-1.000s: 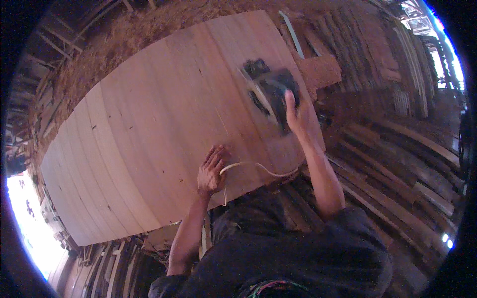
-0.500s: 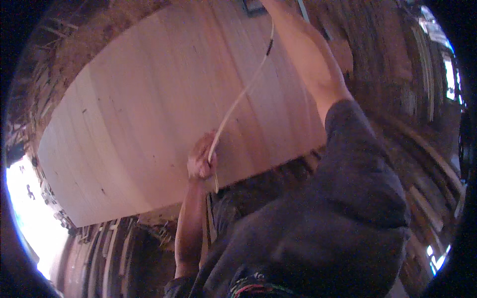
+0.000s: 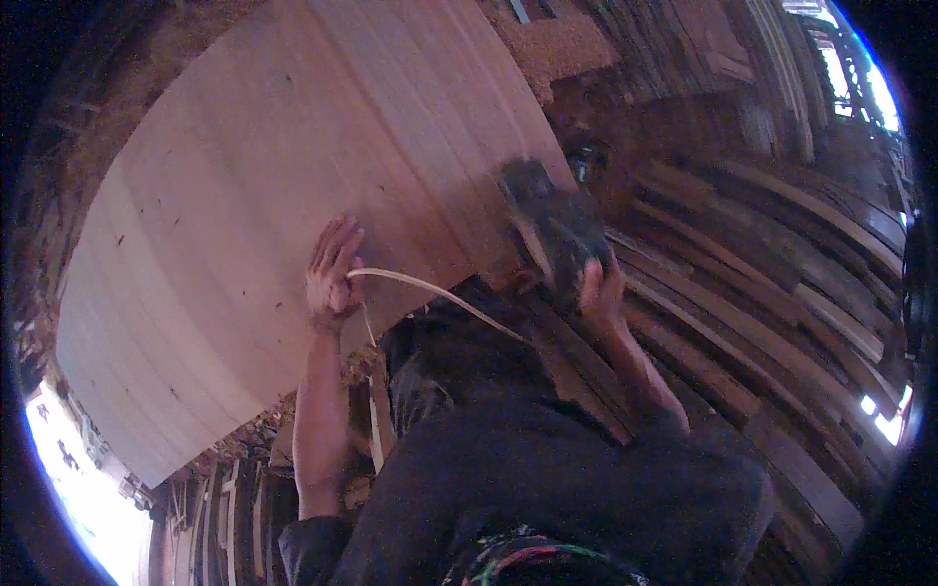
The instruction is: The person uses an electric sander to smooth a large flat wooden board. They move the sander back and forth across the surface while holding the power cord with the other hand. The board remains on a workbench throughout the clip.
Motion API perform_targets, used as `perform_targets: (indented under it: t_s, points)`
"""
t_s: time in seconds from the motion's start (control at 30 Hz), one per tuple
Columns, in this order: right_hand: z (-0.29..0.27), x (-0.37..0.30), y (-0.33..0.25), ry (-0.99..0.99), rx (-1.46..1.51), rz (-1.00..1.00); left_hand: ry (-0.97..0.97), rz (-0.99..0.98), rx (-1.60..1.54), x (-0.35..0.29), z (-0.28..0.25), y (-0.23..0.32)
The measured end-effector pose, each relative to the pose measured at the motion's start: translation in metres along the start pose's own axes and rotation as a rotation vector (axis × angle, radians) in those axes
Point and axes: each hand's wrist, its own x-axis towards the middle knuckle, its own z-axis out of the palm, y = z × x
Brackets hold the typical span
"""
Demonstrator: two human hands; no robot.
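A broad pale wooden panel (image 3: 225, 186) lies before me. My left hand (image 3: 332, 273) is over its near part, fingers extended, with a pale cord (image 3: 430, 289) caught at the thumb; a short length hangs below the hand. From there the cord curves right toward my lap. At the panel's right edge, my right hand (image 3: 601, 291) is closed on the rear of a dark hand-held power tool (image 3: 557, 230). Blur hides the tool's exact kind, and I cannot tell whether it touches the wood.
Long stacked boards (image 3: 762, 283) fill the floor at the right. More upright-looking wood strips (image 3: 220, 518) stand at the lower left. Shavings or sawdust (image 3: 562, 47) lie beyond the panel's far right edge. Bright daylight enters at the lower left.
My right arm, stretched to the far edge before, has drawn back toward me, bringing the tool into view. The cord now sags lower. My left hand sits further left in view.
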Motion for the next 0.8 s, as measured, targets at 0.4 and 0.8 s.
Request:
perform_targets:
  t_s: [0.4,0.8]
  points:
    - [0.043,0.105,-0.048,-0.060,0.025,-0.067,-0.122,0.034,0.108,0.013,-0.007,0.010]
    - [0.244,0.478,-0.285,0.134,-0.036,-0.330,-0.114,0.000,-0.003,0.007,-0.002,0.006]
